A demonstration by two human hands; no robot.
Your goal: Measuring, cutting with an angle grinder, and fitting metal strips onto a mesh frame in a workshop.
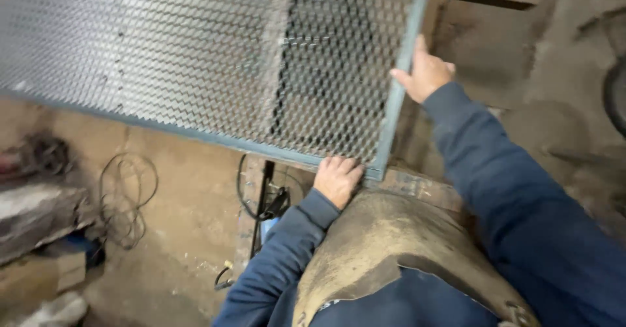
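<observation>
Gripped and lifted: mesh panel (195,59) off a workshop floor (182,236).
Left hand (337,178) clutched bottom rail, right hand (425,73) clasped side rail; steadying probably needed next.

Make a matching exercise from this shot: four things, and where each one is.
1. left hand
2. right hand
3. mesh panel
4. cables

a. on the floor at the left
b. on the panel's side frame
c. on the panel's bottom frame near the corner
d. held up across the top of the view

Pairs: 1-c, 2-b, 3-d, 4-a
</observation>
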